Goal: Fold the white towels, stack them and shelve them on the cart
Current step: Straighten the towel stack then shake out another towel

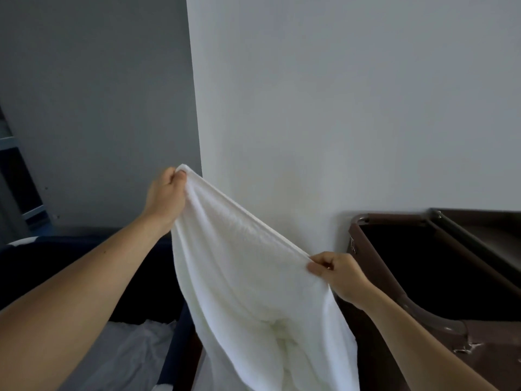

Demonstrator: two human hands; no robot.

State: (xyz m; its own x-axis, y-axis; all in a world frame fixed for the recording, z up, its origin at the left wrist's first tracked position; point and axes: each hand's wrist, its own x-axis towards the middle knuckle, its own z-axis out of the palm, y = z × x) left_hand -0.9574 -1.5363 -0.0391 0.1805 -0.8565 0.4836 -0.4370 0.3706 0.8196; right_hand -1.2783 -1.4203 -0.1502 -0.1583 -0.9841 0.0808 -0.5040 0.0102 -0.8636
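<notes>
The light was soft, even and cool. The wall ahead was pale on its right face and a duller grey on its left. The white towel I held was the brightest thing, its folds faintly shaded. The brown cart was almost black inside. The wide lens swelled my forearms at the lower corners, and everything looked slightly soft.

place: hotel housekeeping area | evidence: brown service cart; navy linen bin holding white laundry

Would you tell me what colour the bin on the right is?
The bin is dark brown, seen in the head view.
</notes>
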